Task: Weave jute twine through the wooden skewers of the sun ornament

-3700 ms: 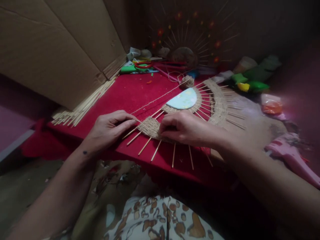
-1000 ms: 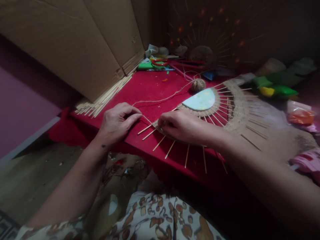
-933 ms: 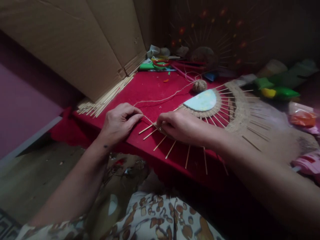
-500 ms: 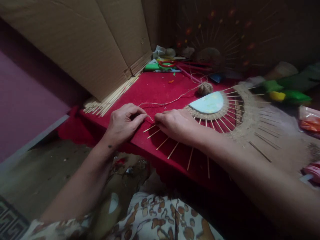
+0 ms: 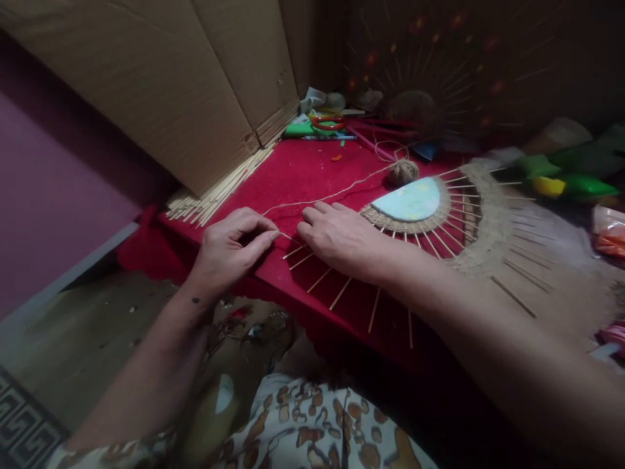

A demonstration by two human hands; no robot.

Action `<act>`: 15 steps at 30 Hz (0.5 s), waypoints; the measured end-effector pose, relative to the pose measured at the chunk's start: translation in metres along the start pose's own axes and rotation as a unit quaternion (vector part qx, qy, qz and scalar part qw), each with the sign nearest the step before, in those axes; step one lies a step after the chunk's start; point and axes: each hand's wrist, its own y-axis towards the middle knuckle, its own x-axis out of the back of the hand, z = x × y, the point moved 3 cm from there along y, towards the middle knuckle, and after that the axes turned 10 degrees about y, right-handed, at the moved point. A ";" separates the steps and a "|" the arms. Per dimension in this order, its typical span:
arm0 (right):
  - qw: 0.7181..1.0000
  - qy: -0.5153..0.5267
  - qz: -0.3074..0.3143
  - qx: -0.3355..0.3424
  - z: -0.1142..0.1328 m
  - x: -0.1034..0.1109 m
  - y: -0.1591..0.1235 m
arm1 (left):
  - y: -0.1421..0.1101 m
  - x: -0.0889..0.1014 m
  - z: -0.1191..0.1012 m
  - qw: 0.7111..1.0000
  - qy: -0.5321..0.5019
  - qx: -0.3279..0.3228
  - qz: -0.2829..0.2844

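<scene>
My left hand (image 5: 234,247) pinches a thin jute twine (image 5: 289,238) between thumb and fingertips, just left of a fan-shaped frame of thin sticks. My right hand (image 5: 339,238) lies over the frame's left side, its fingers slightly apart; what is under the palm is hidden. Pale sticks (image 5: 340,293) stick out below it toward the table edge. The frame has a half-round light blue centre (image 5: 409,199) edged by a woven twine band (image 5: 415,227), and a wider woven band (image 5: 493,215) at the right. Behind it sits a twine ball (image 5: 403,172), its strand running toward my left hand.
Loose sticks (image 5: 219,189) lie beside a large cardboard sheet (image 5: 195,85) at the left. Red-handled scissors (image 5: 328,124) and a green item (image 5: 299,130) are at the back of the red cloth (image 5: 312,169). Green and yellow packets (image 5: 549,187) lie at right.
My left hand has moved left, away from my right hand, stretching the twine between them. The right hand's fingers have gone from a pinch to lying spread over the sticks.
</scene>
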 end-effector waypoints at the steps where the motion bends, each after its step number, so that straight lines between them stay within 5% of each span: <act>1: 1.000 -0.005 0.001 0.001 0.000 -0.001 0.000 | -0.001 0.001 -0.001 1.000 -0.006 -0.004 -0.001; 15: 0.999 -0.025 -0.024 -0.024 -0.007 -0.011 -0.006 | 0.000 0.003 0.002 0.993 0.056 -0.089 0.061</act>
